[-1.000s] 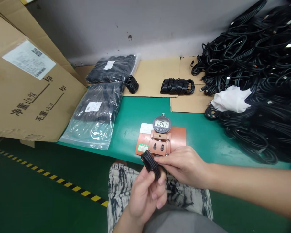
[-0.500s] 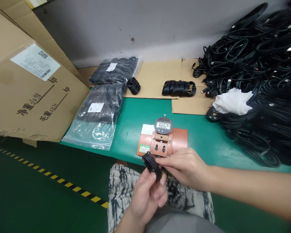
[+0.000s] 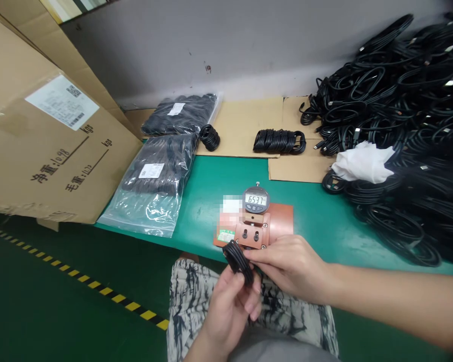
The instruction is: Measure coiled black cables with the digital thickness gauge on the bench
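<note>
From where I stood, the left hand (image 3: 230,304) gripped a coiled black cable (image 3: 238,259) just before the digital dial indicator (image 3: 255,199), apparently steadying it for the right hand (image 3: 292,266), whose bunched fingertips' hold I couldn't make out.

I hold the cable coil (image 3: 238,261), black and wound in several tight turns, pinched at its lower end by my left hand (image 3: 230,309). The coil tilts from upper left to lower right, off the table (image 3: 207,186), just in front of the front edge. My right hand (image 3: 294,266) is at its right side. The digital gauge (image 3: 252,221), a reddish-orange fixture with a round grey display head, sits at that front edge; display facing me, digits 6537 visible, decimal point unreadable
</note>
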The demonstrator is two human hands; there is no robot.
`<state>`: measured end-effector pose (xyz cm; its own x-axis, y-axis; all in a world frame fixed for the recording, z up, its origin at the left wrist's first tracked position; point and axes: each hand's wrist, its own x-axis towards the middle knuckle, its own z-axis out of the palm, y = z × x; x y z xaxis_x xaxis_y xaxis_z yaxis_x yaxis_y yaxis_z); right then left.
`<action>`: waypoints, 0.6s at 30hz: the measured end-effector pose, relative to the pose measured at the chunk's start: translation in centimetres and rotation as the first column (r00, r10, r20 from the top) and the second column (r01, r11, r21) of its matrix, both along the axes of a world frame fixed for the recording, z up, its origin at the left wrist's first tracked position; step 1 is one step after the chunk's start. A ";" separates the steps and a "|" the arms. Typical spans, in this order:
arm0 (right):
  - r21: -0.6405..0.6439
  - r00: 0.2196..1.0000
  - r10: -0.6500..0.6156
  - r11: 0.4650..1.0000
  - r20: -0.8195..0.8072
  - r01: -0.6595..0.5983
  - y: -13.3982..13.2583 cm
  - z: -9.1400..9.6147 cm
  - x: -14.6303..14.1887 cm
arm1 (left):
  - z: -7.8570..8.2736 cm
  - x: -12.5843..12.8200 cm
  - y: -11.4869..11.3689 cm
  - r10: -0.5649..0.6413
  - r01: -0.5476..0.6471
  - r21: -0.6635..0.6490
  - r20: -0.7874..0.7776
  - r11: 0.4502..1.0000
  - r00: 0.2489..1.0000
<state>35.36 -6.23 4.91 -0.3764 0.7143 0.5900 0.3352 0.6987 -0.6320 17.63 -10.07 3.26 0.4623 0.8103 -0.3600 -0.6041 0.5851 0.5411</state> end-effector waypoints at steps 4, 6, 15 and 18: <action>-0.011 1.000 -0.008 1.000 -0.009 0.008 0.0 0.0 -0.1 | -0.1 0.1 0.0 0.006 -0.005 0.034 -0.017 0.999 1.000; -0.019 1.000 -0.004 1.000 -0.011 0.004 0.0 0.0 -0.1 | -0.2 0.2 -0.1 0.012 -0.010 0.059 -0.037 0.998 0.999; -0.024 1.000 0.000 1.000 0.008 0.000 -0.1 -0.2 -0.1 | -0.5 0.0 -0.2 0.000 0.002 0.037 -0.061 0.999 0.998; -0.017 1.000 -0.014 1.000 0.001 0.014 -0.2 -0.2 -0.1 | -0.5 -0.1 -0.3 -0.032 0.032 -0.012 0.006 0.999 0.999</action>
